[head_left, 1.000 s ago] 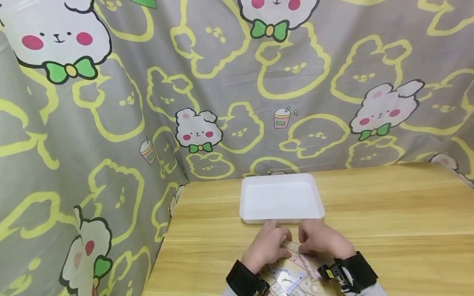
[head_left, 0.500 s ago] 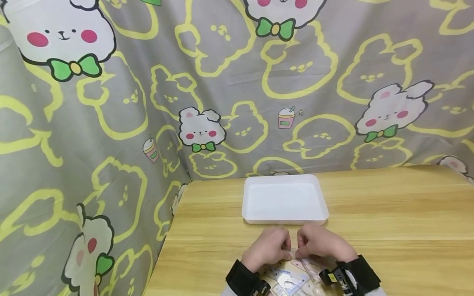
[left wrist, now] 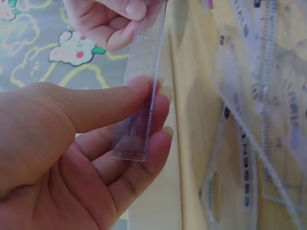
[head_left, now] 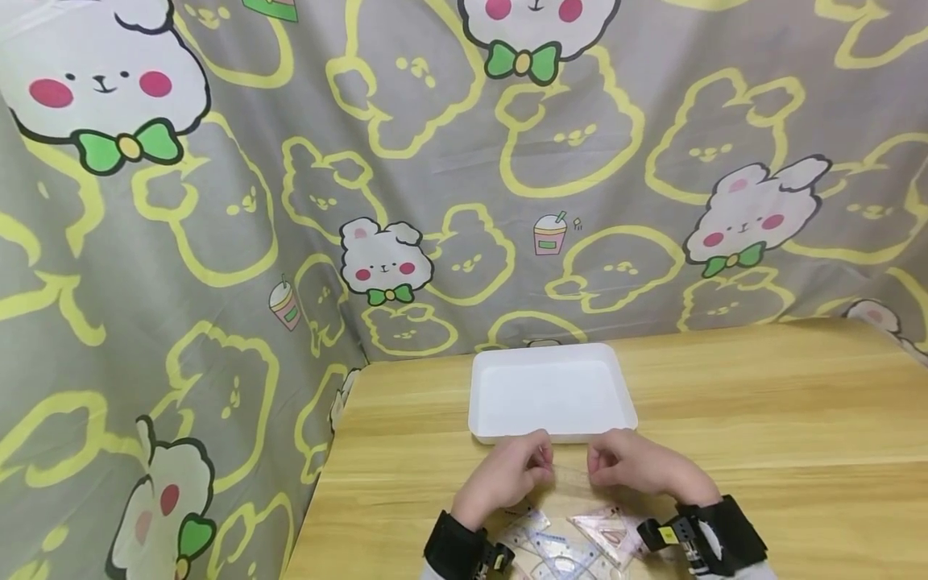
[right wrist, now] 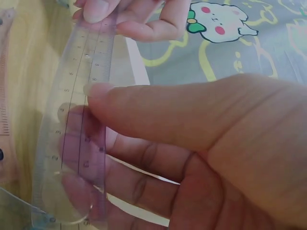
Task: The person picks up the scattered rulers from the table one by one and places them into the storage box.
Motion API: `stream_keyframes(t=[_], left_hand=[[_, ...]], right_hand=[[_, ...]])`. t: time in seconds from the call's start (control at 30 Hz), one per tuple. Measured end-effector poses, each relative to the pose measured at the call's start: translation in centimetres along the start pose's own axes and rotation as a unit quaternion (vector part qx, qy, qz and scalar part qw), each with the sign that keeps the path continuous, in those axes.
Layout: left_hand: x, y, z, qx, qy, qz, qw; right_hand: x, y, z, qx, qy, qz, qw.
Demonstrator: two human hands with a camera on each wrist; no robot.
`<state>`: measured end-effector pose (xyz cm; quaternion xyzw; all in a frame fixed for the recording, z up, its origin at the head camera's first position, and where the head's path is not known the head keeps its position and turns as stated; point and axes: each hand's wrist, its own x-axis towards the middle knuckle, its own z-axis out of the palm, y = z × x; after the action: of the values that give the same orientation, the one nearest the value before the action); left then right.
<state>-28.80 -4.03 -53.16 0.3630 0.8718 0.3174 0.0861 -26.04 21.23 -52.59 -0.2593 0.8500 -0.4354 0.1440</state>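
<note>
Both hands pinch one clear ruler [head_left: 570, 477] by its ends, left hand [head_left: 505, 477] and right hand [head_left: 641, 468] lifting it just short of the white tray [head_left: 551, 391], which holds nothing yet, while other rulers and set squares [head_left: 573, 544] lie beneath the wrists.

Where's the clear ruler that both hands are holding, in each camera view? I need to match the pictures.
Head view: the clear ruler is low centre, just in front of the white tray, pinched between the left hand and right hand.
Left wrist view: centre, running up from the thumb to the other hand.
Right wrist view: left side, top to bottom.
Shared landmark: the bunny-print curtain.
</note>
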Motion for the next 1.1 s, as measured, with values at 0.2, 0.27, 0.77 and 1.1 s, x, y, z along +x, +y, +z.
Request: stream_keyframes(t=[0.2, 0.27, 0.77, 1.1], left_hand=[[0.1, -0.4, -0.4, -0.027, 0.009, 0.006, 0.9996], [0.1, -0.5, -0.5, -0.043, 0.011, 0.003, 0.9990], [0.5, -1.0, -0.6, -0.170, 0.073, -0.030, 0.9823], [0.9, -1.4, 0.2, -0.193, 0.126, -0.063, 0.9709]], right_hand=[[-0.3, 0.0, -0.6, 0.012, 0.005, 0.012, 1.000], [-0.5, 0.1, -1.0, 0.013, 0.012, 0.015, 1.000], [-0.9, 1.1, -2.4, 0.022, 0.107, 0.010, 0.994], [-0.6, 1.7, -2.4, 0.004, 0.173, 0.035, 0.984]])
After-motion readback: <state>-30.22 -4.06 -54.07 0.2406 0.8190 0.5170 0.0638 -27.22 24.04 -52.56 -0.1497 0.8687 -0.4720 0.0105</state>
